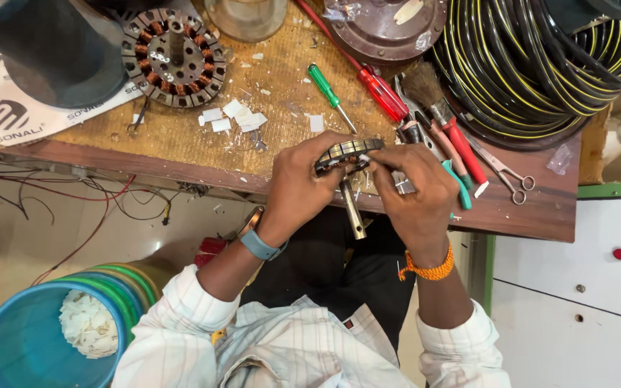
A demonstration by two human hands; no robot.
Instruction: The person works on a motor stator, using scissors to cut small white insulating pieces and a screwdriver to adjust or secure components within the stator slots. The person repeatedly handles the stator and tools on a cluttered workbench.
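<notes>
My left hand (297, 185) grips a round metal motor stator (348, 152) by its rim, tilted on edge over the workbench's front edge. A steel shaft (352, 208) hangs down from its middle. My right hand (417, 192) pinches at the stator's right rim, fingertips on a small white slip at the slots. A blue watch sits on my left wrist, an orange thread on my right.
On the bench (181, 144) lie a second stator with copper windings (174, 56), white paper slips (235, 116), green (330, 95) and red (382, 93) screwdrivers, a brush (433, 108), scissors (504, 172) and a black-yellow cable coil (540, 65). A blue bucket (23, 345) stands lower left.
</notes>
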